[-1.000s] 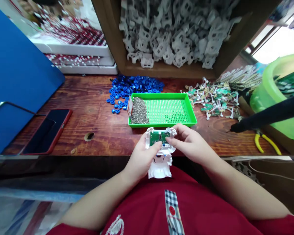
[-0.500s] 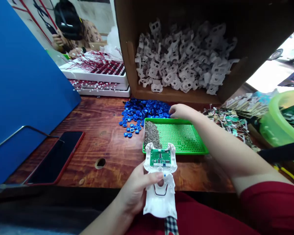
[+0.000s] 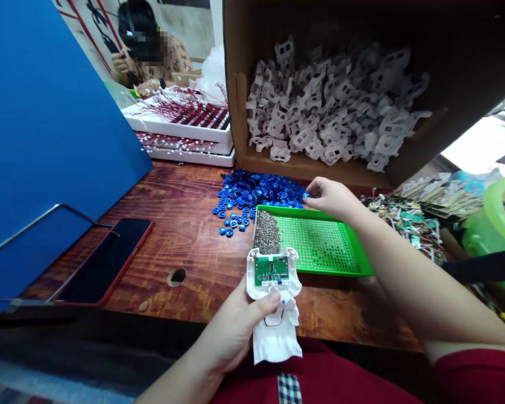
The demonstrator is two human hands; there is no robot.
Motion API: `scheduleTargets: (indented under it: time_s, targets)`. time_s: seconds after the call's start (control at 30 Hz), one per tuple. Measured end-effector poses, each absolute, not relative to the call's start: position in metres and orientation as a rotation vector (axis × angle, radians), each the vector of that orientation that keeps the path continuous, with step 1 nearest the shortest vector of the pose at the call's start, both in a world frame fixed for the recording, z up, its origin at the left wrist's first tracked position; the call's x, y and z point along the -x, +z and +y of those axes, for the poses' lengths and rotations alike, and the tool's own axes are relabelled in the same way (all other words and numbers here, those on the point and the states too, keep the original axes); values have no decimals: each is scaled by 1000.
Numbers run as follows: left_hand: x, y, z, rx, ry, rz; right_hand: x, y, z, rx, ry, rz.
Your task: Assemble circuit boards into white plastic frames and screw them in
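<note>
White housing lies in the left hand, clamped between its thumb and fingers.

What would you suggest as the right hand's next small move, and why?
I would probably pinch one blue piece between the right hand's fingertips and lift it, since they are at the edge of the blue pile, while the left hand holds the white housing.

a workshop or small assembly place: heaped white plastic parts at upper right, bundled red wires at upper left.
</note>
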State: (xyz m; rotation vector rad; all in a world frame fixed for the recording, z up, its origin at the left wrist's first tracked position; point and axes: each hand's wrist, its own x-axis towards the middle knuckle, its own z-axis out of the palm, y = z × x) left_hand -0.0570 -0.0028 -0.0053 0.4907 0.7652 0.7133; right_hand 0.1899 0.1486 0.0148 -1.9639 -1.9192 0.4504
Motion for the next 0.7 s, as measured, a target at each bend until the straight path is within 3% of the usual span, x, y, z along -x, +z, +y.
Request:
scheduleTargets:
  time_s: [0.17, 0.27, 0.47, 0.7]
  targets:
    - [34, 0, 6, -534, 793, 717, -184, 30, 70, 1431, 628, -1749]
    - [14, 8, 22, -608, 876, 672, -182, 37, 30, 1211, 485, -1784]
    - [-28, 22, 67, -739, 696, 550, -197, 41, 18, 1128, 57, -2052]
    - [-37, 14, 76, -782, 695, 481, -207, 31, 33, 1097, 241, -2125]
